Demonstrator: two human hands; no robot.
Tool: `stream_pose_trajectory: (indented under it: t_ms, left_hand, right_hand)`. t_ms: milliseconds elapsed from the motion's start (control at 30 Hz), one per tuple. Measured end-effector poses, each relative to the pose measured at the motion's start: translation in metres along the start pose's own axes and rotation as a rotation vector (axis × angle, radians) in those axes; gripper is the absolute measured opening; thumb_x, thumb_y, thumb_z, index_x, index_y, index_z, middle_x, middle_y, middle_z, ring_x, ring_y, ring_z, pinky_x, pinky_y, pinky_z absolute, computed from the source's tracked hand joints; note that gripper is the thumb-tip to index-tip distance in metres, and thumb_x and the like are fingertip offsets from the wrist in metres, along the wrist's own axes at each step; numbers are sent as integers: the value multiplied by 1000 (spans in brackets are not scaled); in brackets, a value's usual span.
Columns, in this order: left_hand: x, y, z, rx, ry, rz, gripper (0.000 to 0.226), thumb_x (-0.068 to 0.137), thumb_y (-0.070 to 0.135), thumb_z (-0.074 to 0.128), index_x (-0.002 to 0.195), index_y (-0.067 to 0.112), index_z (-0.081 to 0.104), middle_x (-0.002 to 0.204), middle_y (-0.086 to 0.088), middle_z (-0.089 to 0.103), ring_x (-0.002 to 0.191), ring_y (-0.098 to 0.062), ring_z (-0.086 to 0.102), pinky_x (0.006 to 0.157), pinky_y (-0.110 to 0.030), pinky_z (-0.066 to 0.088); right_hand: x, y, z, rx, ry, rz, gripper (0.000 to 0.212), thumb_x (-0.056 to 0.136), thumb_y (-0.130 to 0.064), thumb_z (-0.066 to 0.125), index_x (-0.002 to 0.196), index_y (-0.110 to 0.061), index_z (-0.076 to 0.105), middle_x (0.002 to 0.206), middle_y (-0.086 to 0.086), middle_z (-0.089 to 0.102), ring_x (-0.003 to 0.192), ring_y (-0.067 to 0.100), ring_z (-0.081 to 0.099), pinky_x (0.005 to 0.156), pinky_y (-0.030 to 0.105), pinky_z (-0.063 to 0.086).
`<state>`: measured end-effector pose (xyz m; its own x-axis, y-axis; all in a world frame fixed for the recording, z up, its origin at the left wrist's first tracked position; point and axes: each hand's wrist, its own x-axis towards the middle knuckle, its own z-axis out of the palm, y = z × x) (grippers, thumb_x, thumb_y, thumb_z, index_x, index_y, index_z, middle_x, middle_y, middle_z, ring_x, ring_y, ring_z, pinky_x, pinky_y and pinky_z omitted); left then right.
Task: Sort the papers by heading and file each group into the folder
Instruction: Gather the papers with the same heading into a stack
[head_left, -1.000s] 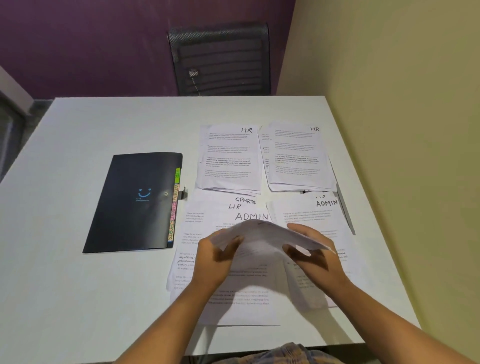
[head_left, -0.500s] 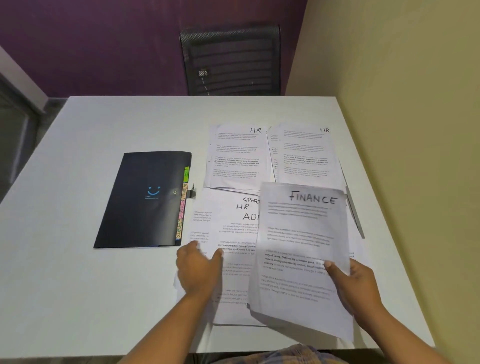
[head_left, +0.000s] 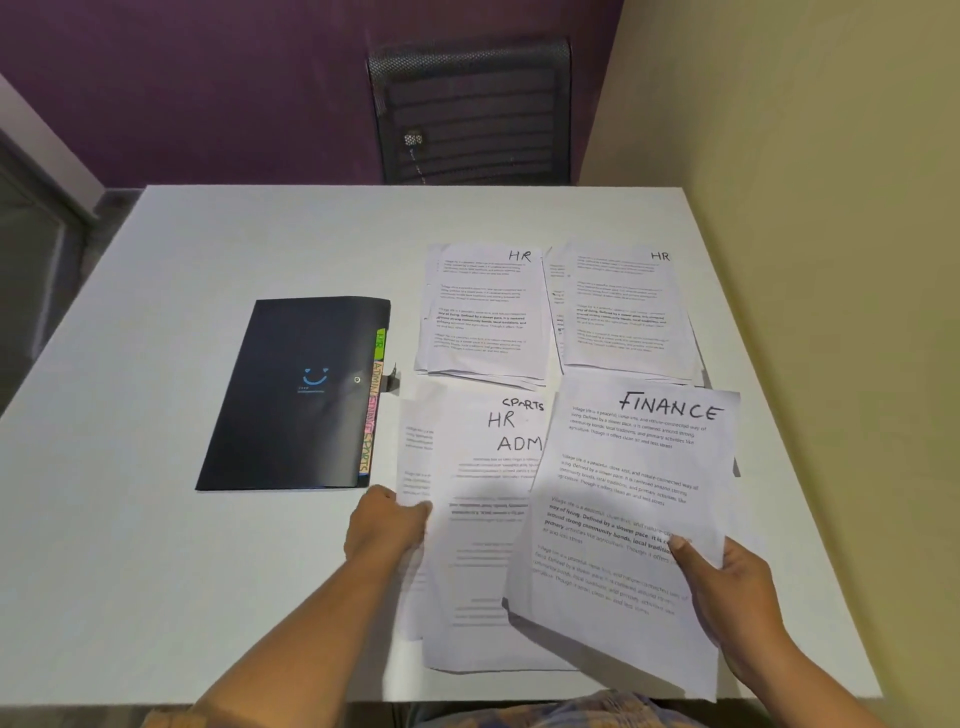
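Observation:
My right hand (head_left: 727, 587) grips a sheet headed FINANCE (head_left: 623, 509) by its lower right edge, lifted above the table. My left hand (head_left: 387, 525) pinches the left edge of a loose pile (head_left: 483, 519) showing the headings SPORTS, HR and ADMIN. Two stacks topped with HR sheets lie farther back, one on the left (head_left: 483, 306) and one on the right (head_left: 623, 306). A closed black folder (head_left: 296, 395) with coloured index tabs lies to the left of the papers.
The white table (head_left: 208, 571) ends close to a yellow wall on the right. A black mesh chair (head_left: 470, 109) stands behind the far edge, against a purple wall.
My right hand lifted the FINANCE sheet off the pile and turned it face up. My left hand moved from the sheet to the pile's left edge.

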<state>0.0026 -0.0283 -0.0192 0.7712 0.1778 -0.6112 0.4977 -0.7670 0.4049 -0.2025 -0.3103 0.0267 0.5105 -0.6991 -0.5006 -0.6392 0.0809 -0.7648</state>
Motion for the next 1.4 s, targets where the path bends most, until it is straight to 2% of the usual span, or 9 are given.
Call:
stream_pose_trajectory:
  t_ms: [133, 367, 467, 567, 733, 933, 1133, 1233, 1400]
  left_hand:
    - [1, -4, 0, -83, -39, 43, 34, 89, 19, 64, 57, 16, 52, 65, -1, 62, 60, -19, 58, 57, -26, 44]
    - [-14, -10, 5, -397, -48, 10, 15, 81, -8, 68, 83, 6, 65, 84, -6, 70, 64, -16, 66, 53, -21, 48]
    - [-16, -10, 5, -501, -42, 12, 5, 85, 3, 72, 84, 3, 67, 80, -8, 73, 63, -18, 69, 54, -22, 51]
    - [-11, -13, 4, -530, 24, 45, 22, 87, 12, 71, 70, 4, 61, 69, -7, 69, 58, -20, 64, 58, -25, 50]
    - [-5, -13, -3, -506, 83, 72, 45, 94, 29, 64, 59, 10, 43, 56, -3, 51, 54, -20, 47, 55, -25, 36]
    - [-12, -1, -16, -308, 239, 206, 29, 92, 44, 61, 102, 16, 62, 102, 2, 59, 87, -18, 59, 72, -28, 48]
    - [-36, 37, -42, -490, -390, 325, 21, 91, 46, 63, 91, 26, 68, 95, -1, 73, 81, -16, 68, 68, -28, 54]
    - [-48, 45, -56, -537, -606, 358, 26, 94, 35, 63, 94, 10, 72, 91, -4, 76, 81, -16, 71, 67, -24, 56]
    - [-43, 35, -70, -503, -581, 440, 15, 96, 19, 61, 103, 16, 74, 97, 4, 78, 88, -14, 75, 69, -24, 59]
  right_hand:
    - [0, -1, 1, -6, -9, 1, 22, 93, -24, 65, 107, -7, 69, 95, 7, 74, 80, 26, 70, 52, 30, 48]
    - [-1, -2, 2, 6, -8, -12, 21, 93, -23, 66, 107, -8, 70, 93, 7, 74, 79, 25, 70, 52, 29, 48]
    - [0, -1, 3, 29, -7, -23, 23, 92, -21, 67, 109, -6, 71, 97, 9, 75, 81, 26, 71, 60, 30, 51]
    - [0, -2, 4, 57, 0, -22, 24, 91, -19, 69, 111, -6, 72, 99, 10, 76, 85, 27, 71, 73, 34, 53]
    - [-3, -10, 7, 87, -1, -24, 23, 91, -18, 69, 111, -8, 73, 96, 7, 76, 84, 26, 72, 71, 32, 53]
    - [-11, -21, 24, 117, -15, -29, 27, 91, -19, 70, 116, -10, 71, 97, -2, 75, 89, 22, 71, 83, 36, 53]
    - [-25, -48, 55, 172, -81, -32, 20, 89, -19, 71, 109, -17, 71, 100, -1, 77, 92, 22, 73, 82, 35, 55]
    - [-32, -60, 71, 215, -134, -11, 25, 88, -18, 72, 112, -11, 72, 102, 4, 78, 95, 27, 74, 89, 46, 57]
    - [-40, -70, 84, 285, -223, -13, 21, 91, -17, 68, 111, -11, 72, 104, 4, 78, 95, 24, 75, 88, 41, 57]
